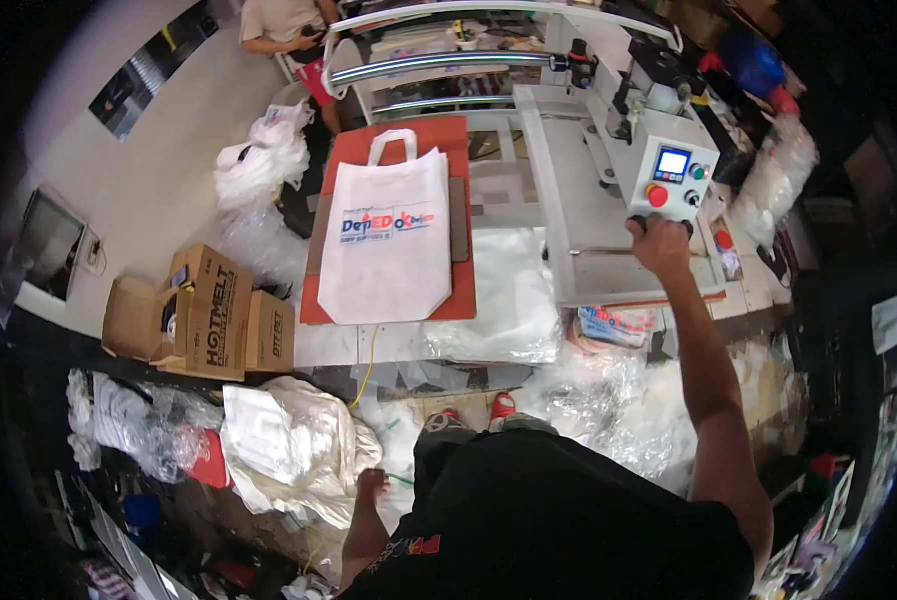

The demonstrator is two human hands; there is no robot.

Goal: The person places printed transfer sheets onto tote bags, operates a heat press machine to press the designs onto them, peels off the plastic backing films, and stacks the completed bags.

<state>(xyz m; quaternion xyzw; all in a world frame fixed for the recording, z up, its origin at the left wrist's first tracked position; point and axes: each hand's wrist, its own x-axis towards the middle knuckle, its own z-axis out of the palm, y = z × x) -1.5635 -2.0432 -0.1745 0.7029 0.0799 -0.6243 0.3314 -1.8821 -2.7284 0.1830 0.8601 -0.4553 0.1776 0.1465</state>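
Note:
My right hand [660, 244] is closed around the dark handle below the control box [673, 161] of a heat press. Beneath that arm lies the press's flat head [606, 247], off to the right side. On a red-orange pad [396, 131] to the left, a white non-woven tote bag [392, 277] lies flat with its loop handle pointing away from me. Blue and red printing shows across the bag's middle. My left hand [373, 486] hangs low at my side, beside a large white sack [298, 442], with its fingers loosely bent and nothing visible in it.
White bags in clear plastic [493, 292] are stacked between pad and press head. Cardboard boxes [208, 322] stand left. A yellow cord [366, 367] hangs over the table's front edge. Plastic-wrapped bundles [621, 405] crowd the floor at right. Another person [287, 30] is at the back.

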